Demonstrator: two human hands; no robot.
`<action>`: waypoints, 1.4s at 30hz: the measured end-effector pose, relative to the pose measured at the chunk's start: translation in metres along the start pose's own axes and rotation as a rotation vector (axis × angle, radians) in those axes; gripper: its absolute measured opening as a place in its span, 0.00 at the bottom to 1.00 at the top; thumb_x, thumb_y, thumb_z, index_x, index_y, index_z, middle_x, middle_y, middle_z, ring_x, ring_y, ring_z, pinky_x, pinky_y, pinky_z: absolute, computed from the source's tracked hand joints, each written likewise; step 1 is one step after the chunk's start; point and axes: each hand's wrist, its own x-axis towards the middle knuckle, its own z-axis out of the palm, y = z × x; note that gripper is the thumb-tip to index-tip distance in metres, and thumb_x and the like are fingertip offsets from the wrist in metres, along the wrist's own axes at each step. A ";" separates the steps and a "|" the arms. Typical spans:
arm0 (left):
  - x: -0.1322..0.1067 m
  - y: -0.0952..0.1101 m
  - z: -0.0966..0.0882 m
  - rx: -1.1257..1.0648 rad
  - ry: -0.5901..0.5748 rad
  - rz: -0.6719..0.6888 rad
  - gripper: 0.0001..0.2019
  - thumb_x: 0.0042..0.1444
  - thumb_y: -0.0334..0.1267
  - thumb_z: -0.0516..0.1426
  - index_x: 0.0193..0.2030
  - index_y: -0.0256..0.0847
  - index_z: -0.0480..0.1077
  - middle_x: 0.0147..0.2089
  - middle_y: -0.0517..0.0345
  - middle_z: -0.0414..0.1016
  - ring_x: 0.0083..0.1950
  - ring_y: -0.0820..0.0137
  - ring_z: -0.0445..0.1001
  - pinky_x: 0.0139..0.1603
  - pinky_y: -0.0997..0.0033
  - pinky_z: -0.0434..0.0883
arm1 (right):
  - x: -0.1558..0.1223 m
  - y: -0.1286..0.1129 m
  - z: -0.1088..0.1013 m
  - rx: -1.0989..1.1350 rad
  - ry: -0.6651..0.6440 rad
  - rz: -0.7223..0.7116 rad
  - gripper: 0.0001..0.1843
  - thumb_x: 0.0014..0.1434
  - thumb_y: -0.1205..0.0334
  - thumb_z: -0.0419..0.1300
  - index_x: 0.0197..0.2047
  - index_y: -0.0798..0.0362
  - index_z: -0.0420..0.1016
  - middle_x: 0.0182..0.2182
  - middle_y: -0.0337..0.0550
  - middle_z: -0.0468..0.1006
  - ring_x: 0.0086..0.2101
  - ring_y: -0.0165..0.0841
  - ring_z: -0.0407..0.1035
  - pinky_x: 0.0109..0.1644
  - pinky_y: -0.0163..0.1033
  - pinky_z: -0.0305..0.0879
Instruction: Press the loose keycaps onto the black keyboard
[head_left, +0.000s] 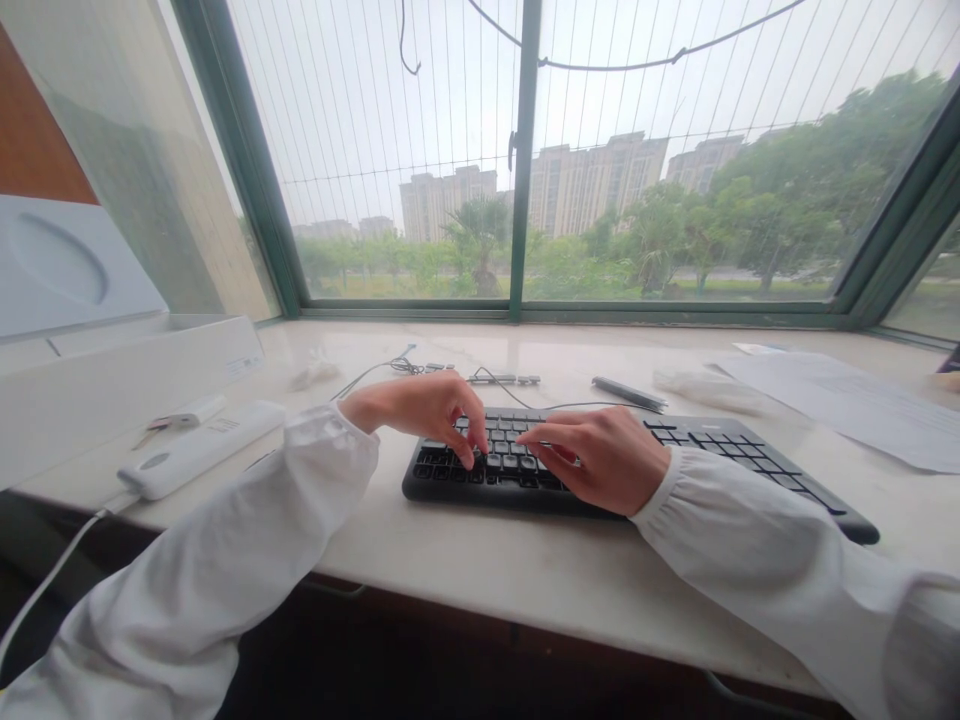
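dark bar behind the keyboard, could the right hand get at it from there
Probably yes: the dark bar lies just beyond the right hand, and nothing seems to cover it; only a thin cable runs between it and the keyboard.

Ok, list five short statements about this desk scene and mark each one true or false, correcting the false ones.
1. The left hand and the right hand are both at the black keyboard. True.
2. The papers lie to the left of the keyboard. False: the papers lie to its right.
3. A white power strip lies to the left of the keyboard. True.
4. The person's sleeves are black. False: the sleeves are white.
5. The window frame is green. True.
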 end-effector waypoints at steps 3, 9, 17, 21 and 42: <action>0.000 0.000 0.001 -0.027 0.004 0.006 0.10 0.48 0.42 0.68 0.38 0.43 0.83 0.32 0.55 0.80 0.30 0.71 0.71 0.29 0.71 0.62 | 0.000 -0.002 0.000 0.001 -0.002 -0.009 0.17 0.66 0.59 0.51 0.46 0.45 0.81 0.30 0.39 0.81 0.26 0.26 0.71 0.28 0.35 0.50; 0.001 -0.005 0.003 -0.068 0.005 0.009 0.10 0.48 0.42 0.69 0.37 0.43 0.83 0.32 0.55 0.80 0.30 0.71 0.71 0.29 0.71 0.63 | -0.001 -0.002 0.000 0.005 -0.006 -0.013 0.16 0.66 0.59 0.51 0.46 0.43 0.81 0.31 0.37 0.82 0.26 0.27 0.71 0.28 0.35 0.48; 0.001 -0.004 0.003 -0.074 0.015 -0.016 0.10 0.47 0.42 0.69 0.36 0.42 0.83 0.32 0.54 0.80 0.31 0.69 0.72 0.29 0.69 0.63 | -0.002 -0.006 0.000 0.034 -0.019 -0.048 0.16 0.65 0.60 0.52 0.47 0.43 0.81 0.34 0.38 0.83 0.26 0.27 0.71 0.28 0.35 0.51; 0.002 -0.004 0.004 -0.061 0.016 -0.030 0.10 0.47 0.43 0.69 0.37 0.42 0.83 0.33 0.54 0.81 0.32 0.69 0.73 0.29 0.70 0.62 | -0.002 -0.010 0.001 0.054 -0.054 -0.062 0.17 0.66 0.60 0.51 0.50 0.42 0.80 0.33 0.39 0.82 0.25 0.26 0.70 0.28 0.35 0.50; 0.000 0.000 -0.001 0.012 -0.016 0.006 0.11 0.49 0.43 0.68 0.39 0.43 0.83 0.33 0.56 0.81 0.29 0.74 0.70 0.28 0.74 0.62 | -0.002 -0.012 0.002 0.075 -0.035 -0.087 0.16 0.65 0.61 0.52 0.48 0.42 0.80 0.32 0.37 0.82 0.24 0.25 0.69 0.28 0.35 0.48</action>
